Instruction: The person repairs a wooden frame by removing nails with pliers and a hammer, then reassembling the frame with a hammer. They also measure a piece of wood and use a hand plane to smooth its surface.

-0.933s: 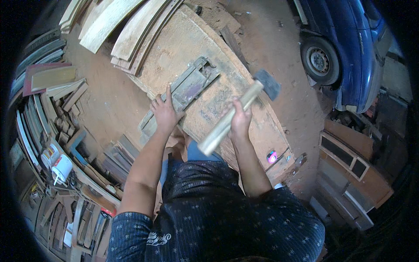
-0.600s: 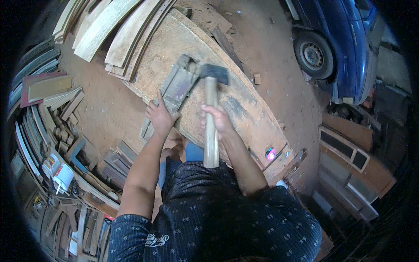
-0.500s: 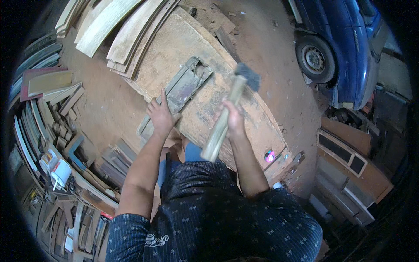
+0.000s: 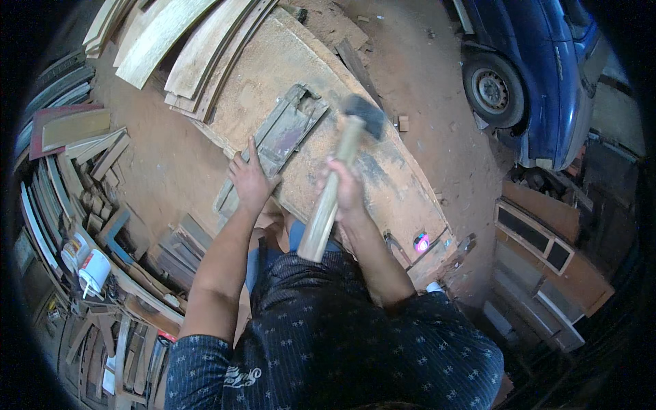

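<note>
My right hand (image 4: 345,188) is closed round the pale wooden handle of a hammer (image 4: 333,198). Its dark, blocky head is blurred and sits off the upper right corner of a worn wooden panel (image 4: 290,130). The panel is grey and weathered, with a raised frame and a broken gap at its far end. It lies slantwise on a dusty worktop (image 4: 328,58). My left hand (image 4: 251,181) grips the panel's nearer part, index finger stretched along it and thumb at the right edge.
Curved planks (image 4: 205,58) are stacked at the worktop's far left. A pink tape measure (image 4: 421,242) lies near its right corner. A small wood block (image 4: 403,124) is by the right edge. Beyond stands a blue car (image 4: 536,82). Timber offcuts and a white bucket (image 4: 94,270) are at left.
The hammer and my right hand have shifted left, bringing the head closer to the panel. The small wood block now shows. My left hand keeps its grip on the panel.
</note>
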A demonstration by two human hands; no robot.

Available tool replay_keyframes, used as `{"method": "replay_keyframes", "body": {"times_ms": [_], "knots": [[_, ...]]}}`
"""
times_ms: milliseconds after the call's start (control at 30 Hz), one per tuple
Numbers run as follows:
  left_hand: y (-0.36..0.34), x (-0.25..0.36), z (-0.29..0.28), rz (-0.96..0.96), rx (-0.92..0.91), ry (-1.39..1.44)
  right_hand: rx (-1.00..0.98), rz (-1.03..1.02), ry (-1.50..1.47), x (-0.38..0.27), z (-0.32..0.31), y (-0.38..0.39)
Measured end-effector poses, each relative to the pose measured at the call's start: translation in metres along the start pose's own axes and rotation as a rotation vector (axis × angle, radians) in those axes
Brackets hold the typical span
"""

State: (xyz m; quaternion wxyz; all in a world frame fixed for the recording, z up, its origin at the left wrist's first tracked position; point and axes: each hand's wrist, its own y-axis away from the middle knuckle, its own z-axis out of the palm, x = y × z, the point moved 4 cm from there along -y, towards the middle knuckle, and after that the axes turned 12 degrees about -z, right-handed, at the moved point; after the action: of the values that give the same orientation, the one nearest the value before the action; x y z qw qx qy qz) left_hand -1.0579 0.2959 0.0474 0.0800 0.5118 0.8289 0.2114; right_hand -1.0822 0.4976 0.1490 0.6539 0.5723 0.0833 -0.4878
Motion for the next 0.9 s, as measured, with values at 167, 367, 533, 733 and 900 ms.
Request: {"method": "replay_keyframes", "body": {"times_ms": [167, 367, 533, 733, 900], "knots": [[-0.002, 0.009, -0.006, -0.01, -0.054, -0.023, 0.228, -0.202, 0.058, 0.042, -0.015, -0.02], [-0.002, 0.0, -0.002, -0.024, 0.001, 0.046, -0.316, 0.185, 0.273, 0.041, 0.026, -0.001], [-0.004, -0.001, -0.005, 0.075, -0.037, 0.005, 0.0, -0.104, 0.086, 0.021, 0.016, 0.006], [-0.009, -0.004, -0.001, 0.034, -0.042, -0.012, 0.034, 0.095, 0.128, 0.06, 0.03, 0.005], [-0.008, -0.003, -0.001, 0.044, -0.056, -0.01, -0.172, 0.118, 0.3, 0.056, 0.02, 0.009]]}}
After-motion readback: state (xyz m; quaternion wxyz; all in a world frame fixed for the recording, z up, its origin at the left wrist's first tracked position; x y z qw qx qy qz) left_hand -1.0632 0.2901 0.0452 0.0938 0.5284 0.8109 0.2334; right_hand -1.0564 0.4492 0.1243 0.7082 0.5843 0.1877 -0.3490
